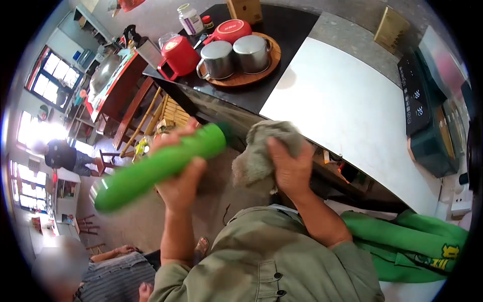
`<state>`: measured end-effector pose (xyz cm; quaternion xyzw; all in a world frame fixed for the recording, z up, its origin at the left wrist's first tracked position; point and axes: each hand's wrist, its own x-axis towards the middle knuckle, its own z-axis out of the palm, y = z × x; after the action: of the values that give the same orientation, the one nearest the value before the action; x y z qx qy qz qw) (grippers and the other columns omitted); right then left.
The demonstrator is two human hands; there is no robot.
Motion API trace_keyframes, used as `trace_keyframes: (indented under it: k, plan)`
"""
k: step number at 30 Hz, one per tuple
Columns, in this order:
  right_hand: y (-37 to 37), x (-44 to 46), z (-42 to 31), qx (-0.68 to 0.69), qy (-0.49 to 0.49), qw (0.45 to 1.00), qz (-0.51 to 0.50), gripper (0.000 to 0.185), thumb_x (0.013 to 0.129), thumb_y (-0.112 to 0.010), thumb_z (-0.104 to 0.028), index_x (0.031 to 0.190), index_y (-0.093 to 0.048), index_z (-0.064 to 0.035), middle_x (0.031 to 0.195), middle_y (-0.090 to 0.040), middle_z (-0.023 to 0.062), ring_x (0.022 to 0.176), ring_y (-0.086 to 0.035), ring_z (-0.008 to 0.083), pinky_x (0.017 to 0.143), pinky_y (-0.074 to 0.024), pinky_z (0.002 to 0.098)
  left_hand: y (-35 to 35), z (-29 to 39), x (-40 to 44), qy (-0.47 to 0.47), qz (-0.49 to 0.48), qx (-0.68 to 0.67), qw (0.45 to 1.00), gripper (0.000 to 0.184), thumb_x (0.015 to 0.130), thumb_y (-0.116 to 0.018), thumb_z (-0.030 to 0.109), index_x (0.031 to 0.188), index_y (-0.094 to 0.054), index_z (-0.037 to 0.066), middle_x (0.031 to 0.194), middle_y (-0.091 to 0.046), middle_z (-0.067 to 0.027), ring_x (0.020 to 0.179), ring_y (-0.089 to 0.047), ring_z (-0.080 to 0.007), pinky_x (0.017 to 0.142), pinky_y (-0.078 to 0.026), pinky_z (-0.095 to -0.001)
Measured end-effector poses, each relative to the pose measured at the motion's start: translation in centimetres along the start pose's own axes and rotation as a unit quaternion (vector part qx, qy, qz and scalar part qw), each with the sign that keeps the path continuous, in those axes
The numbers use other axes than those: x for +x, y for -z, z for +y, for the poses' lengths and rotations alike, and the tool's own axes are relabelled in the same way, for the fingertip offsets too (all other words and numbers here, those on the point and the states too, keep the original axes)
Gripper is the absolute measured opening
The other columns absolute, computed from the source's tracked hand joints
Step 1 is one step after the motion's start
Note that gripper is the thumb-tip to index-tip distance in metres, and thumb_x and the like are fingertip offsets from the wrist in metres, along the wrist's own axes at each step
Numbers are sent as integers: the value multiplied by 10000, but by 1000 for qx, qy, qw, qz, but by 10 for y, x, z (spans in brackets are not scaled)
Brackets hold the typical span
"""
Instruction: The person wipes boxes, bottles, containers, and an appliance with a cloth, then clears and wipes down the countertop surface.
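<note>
Closest to me is the wearer's olive buttoned shirt (312, 256). Before it, the left hand (181, 190) is wrapped around a long bright-green cylindrical bottle (158, 170), forearm upright, thumb along the near side. The bottle's long axis slants, its dark end up and rightward, just beside a crumpled grey cloth (256, 158). The right hand (294, 170) clutches that cloth, elbow bent, near the white-topped desk (347, 100).

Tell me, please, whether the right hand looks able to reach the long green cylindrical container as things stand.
Probably yes: the right hand holds a crumpled grey cloth, so the cloth would touch first, but nothing else visibly blocks the way to the green container in the left hand.
</note>
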<state>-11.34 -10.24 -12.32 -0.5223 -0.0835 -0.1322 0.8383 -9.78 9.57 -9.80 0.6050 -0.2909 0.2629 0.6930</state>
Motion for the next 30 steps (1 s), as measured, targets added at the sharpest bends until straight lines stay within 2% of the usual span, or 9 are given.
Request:
trace_keyframes:
  k: [2, 4, 6, 11, 13, 15, 18, 24, 30]
  plan:
    - [10, -3, -15, 140, 49, 986, 71, 267, 962, -636, -152, 1175, -623, 8, 1090, -677, 65, 971, -641, 150, 874, -514, 281, 6, 13, 23, 141, 46, -155, 977, 468, 873, -643, 46, 1292, -437, 26, 1254, -577, -246, 1276, -507, -372, 1073, -415, -524]
    - [26, 1, -32, 207, -52, 960, 181, 364, 1012, -540, -258, 1261, -563, 6, 1202, -635, 96, 1101, -609, 205, 990, -474, 359, 13, 10, 32, 191, 56, -317, 927, 363, 982, -566, 178, 1295, -473, 20, 1284, -573, -223, 1295, -485, -403, 1058, -427, -524]
    - [39, 1, -47, 321, -30, 943, 76, 519, 1043, -378, -417, 1370, -460, -23, 1335, -546, 119, 1229, -526, 268, 1080, -394, 432, 5, 6, 39, 221, 72, -391, 890, 356, 994, -563, 231, 1276, -503, 23, 1274, -579, -225, 1295, -486, -401, 1067, -419, -526]
    - [55, -7, -56, 340, 112, 934, 1, 627, 1040, -285, -490, 1446, -360, -18, 1420, -470, 130, 1301, -467, 283, 1111, -356, 456, -29, -8, 39, 273, 28, -394, 877, 360, 997, -558, 264, 1264, -513, 27, 1252, -595, -215, 1287, -496, -393, 1078, -409, -523]
    - [53, -10, -61, 227, 177, 956, -58, 637, 995, -394, -472, 1438, -376, -15, 1434, -438, 149, 1287, -460, 330, 1092, -358, 475, -47, -9, 40, 306, 5, -372, 876, 366, 995, -558, 276, 1264, -511, 31, 1229, -607, -201, 1276, -505, -388, 1068, -419, -520]
    - [45, -10, -72, -151, 239, 956, -75, 662, 950, -502, -453, 1430, -391, -12, 1449, -407, 169, 1273, -453, 377, 1074, -361, 495, -74, -5, 42, 327, -21, -377, 866, 373, 997, -554, 272, 1277, -503, 32, 1230, -608, -193, 1248, -528, -366, 1055, -430, -503]
    - [39, 2, -80, -575, 289, 755, -120, 674, 706, -736, -231, 1326, -544, -51, 1373, -440, 210, 1153, -497, 421, 968, -426, 488, -113, 13, 39, 379, -2, -264, 887, 400, 988, -578, 204, 1330, -468, 26, 1184, -614, -116, 1107, -583, -186, 964, -479, -348]
    - [63, 9, -83, -533, 394, 749, -5, 561, 721, -736, -175, 1247, -630, -10, 1229, -602, 217, 939, -643, 364, 808, -533, 411, -129, 15, 66, 396, -109, -328, 851, 347, 920, -684, 118, 1214, -545, -1, 1110, -631, -68, 1025, -608, -153, 905, -491, -313]
    - [89, 9, -95, -541, 361, 742, 160, 315, 869, -641, -134, 1117, -653, 60, 998, -684, 219, 893, -691, 336, 795, -549, 377, -148, 8, 138, 310, -276, -227, 881, 442, 916, -663, 177, 1262, -458, -4, 1180, -622, -215, 1141, -606, -309, 1009, -484, -455]
